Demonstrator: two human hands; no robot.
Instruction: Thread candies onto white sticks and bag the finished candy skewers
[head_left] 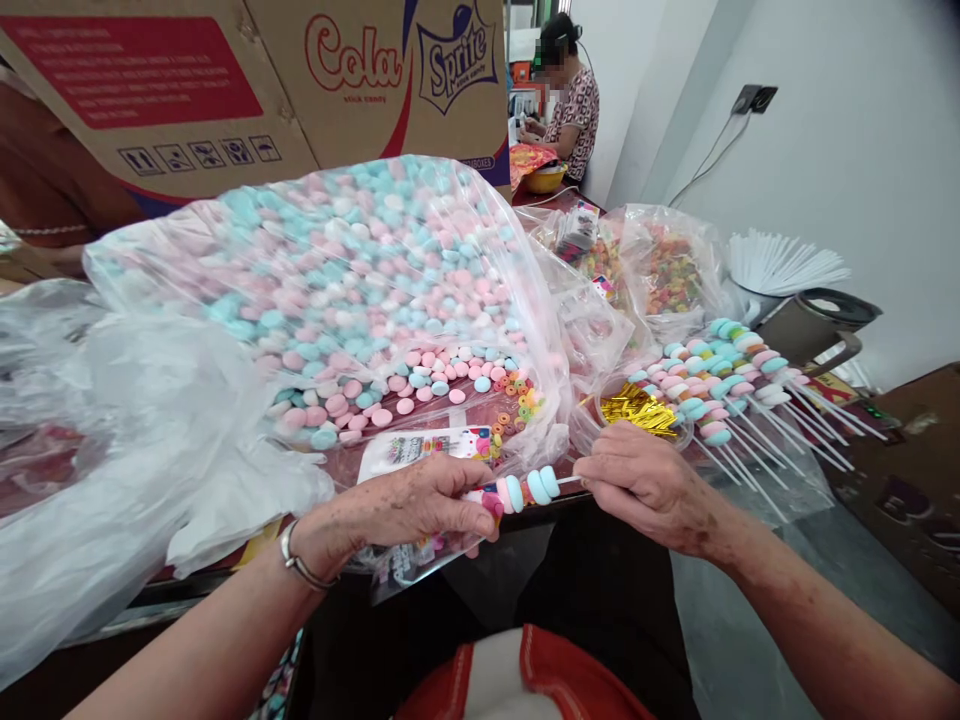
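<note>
My left hand [427, 500] is closed around the mouth of a clear printed bag [405, 572], just past the table's front edge. A candy skewer [541, 486] with pink, white and blue pieces lies partly inside that bag; its far end is hidden by my fingers. With pinched fingertips, my right hand [649, 485] grips the skewer's white stick. Behind my left hand, a stack of flat printed bags [420, 447] rests on the table. Gold twist ties [637, 408] lie in a shallow dish just beyond my right hand.
A big clear sack of pastel candies [360, 260] spills toward me, beside small candy rings [517, 400]. Finished skewers [720, 375] are piled at right, near a mug [810, 325] and white sticks [784, 262]. A carton [360, 90] stands behind; another person [574, 110] sits farther back.
</note>
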